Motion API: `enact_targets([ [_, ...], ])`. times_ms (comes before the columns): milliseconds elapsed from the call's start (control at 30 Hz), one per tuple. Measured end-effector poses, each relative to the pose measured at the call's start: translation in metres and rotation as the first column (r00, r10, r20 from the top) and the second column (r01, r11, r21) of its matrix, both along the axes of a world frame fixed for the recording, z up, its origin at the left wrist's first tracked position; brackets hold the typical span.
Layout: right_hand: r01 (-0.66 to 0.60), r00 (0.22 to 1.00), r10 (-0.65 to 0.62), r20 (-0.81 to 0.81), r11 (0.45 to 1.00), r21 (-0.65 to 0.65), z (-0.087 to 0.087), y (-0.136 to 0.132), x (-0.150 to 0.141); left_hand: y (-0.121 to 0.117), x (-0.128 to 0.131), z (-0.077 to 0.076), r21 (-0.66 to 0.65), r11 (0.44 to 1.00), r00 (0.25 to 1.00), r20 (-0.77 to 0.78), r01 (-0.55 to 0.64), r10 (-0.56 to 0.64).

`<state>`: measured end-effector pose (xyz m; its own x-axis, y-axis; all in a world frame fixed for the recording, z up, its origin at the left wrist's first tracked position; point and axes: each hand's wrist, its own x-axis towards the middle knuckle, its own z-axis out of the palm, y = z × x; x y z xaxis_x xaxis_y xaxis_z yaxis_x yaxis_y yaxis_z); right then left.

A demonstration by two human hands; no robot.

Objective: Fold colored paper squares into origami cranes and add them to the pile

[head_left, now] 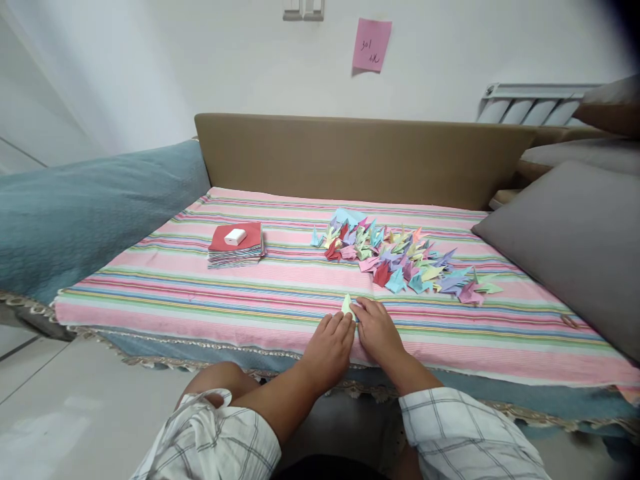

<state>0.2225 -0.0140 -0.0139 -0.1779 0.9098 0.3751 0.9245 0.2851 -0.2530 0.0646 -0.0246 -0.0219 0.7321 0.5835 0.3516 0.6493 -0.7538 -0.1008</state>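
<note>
While both my hands meet at the sofa's near edge, a pale green piece of folded paper [347, 304] sits between their fingertips, on or just above the striped cloth [150, 277]. Long axis runs roughly away from me, narrow tip toward the brown backrest [350, 160]; near end is hidden under my fingers.

My left hand [327, 350] lies palm down, fingers together, tips over the paper's near, left part. My right hand [377, 330] comes in from the other side, fingers curled, tips at the paper's right edge. Both touch it, so neither is clearly nearer; can't tell whether either one pinches it or only presses. Key relation: paper straight ahead of the left fingers, just left of the right fingertips, tip free and pointing out past both.

Paper cranes [395, 257], mixed colours, lie in a loose heap beyond and to the right, my right hand nearer. Stack of coloured paper sheets [235, 257], red on top, is farther off to the left, left hand nearer, with a small white block [235, 237], probably a charger, on it. Grey cushion [570, 247] at far right.
</note>
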Motion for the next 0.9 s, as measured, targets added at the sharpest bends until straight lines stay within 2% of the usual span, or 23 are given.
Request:
enact_targets([
  [200, 0.09, 0.991, -0.083, 0.105, 0.994, -0.069, 0.007, 0.002, -0.006, 0.001, 0.0, -0.001, -0.01, 1.0, 1.0, -0.02, -0.009, 0.009],
  [300, 0.102, 0.99, -0.091, 0.106, 0.99, -0.102, 0.01, 0.009, -0.007, 0.001, 0.0, -0.002, -0.02, 1.0, 1.0, -0.028, -0.011, 0.011],
  [467, 0.043, 0.998, -0.049, -0.039, 0.991, -0.127, 0.012, 0.018, 0.001, 0.001, -0.001, 0.0, -0.015, 1.0, 0.999, -0.03, -0.019, 0.019],
  [600, -0.071, 0.979, 0.065, -0.194, 0.997, -0.022, 0.006, 0.012, 0.008, 0.0, -0.002, 0.0, -0.011, 1.0, 0.999, -0.031, -0.022, 0.022],
  [700, -0.12, 0.981, 0.118, -0.154, 0.993, -0.002, 0.0, 0.008, 0.007, 0.0, -0.003, 0.0, -0.018, 1.0, 0.999, -0.037, -0.018, 0.017],
  [900, -0.04, 0.997, 0.035, -0.07, 0.997, -0.07, -0.003, 0.009, 0.002, 0.0, -0.003, -0.002, -0.019, 1.0, 0.999, -0.046, -0.022, 0.021],
])
